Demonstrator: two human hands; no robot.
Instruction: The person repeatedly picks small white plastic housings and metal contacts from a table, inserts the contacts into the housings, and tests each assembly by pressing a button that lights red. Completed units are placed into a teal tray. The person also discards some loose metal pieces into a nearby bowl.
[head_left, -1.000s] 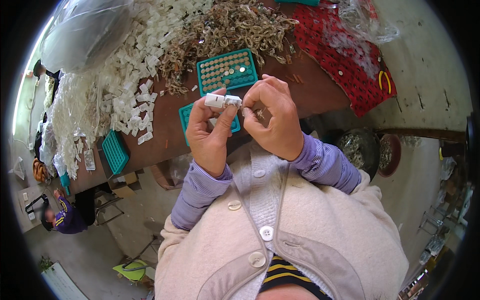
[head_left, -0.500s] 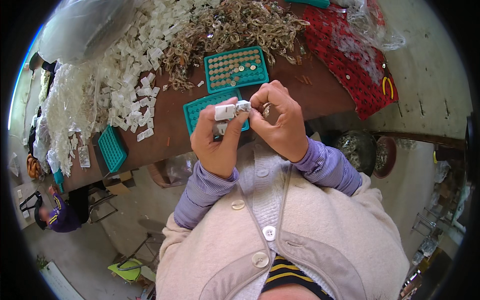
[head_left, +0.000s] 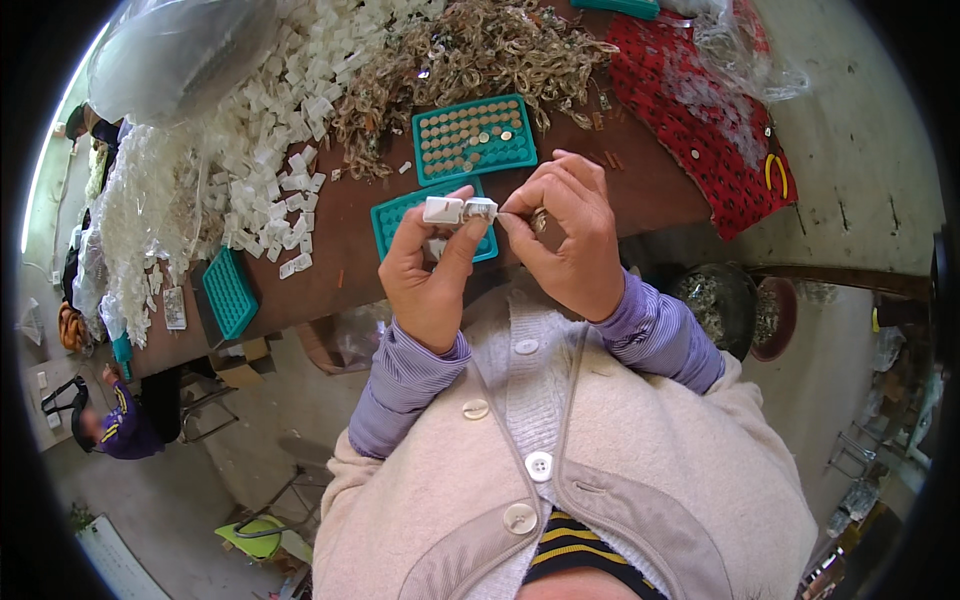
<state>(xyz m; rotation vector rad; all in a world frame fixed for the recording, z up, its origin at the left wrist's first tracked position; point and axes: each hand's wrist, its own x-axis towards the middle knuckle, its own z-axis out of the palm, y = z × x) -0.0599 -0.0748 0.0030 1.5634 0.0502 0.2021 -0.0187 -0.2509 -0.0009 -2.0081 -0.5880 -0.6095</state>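
Counting outward from the fingertips, we log two bare hands and one small white plastic rectangular casing (head_left: 460,209) between them.

Left hand (head_left: 425,290): thumb and fingers clamped round the casing, which stands above the thumb. Right hand (head_left: 572,240): thumb and forefinger pinched together at the casing's right end; we cannot tell what, if anything, lies between their tips. One small tan-brown scrap (head_left: 541,221), kind unclear, shows inside the curl of the right fingers.

Axis: the casing's long axis runs left to right, near level. Two sections lie end to end: a plain white block at the left, a greyish part at the right, facing the right fingertips. We cannot see how they join.

Trays, three in teal plastic: one rectangular tray (head_left: 480,173) of round tan discs (too small to count surely) just beyond the fingertips; one tray (head_left: 390,216) beneath the left fingers; one tray (head_left: 229,293) well to their left.

Heaps, two beyond the fingers: white plastic pieces (head_left: 285,90) to the left, tangled tan-brown wires (head_left: 460,50) straight ahead. Far right of the fingers we note one red patterned cloth (head_left: 670,110) and one yellow-handled tool (head_left: 784,178).
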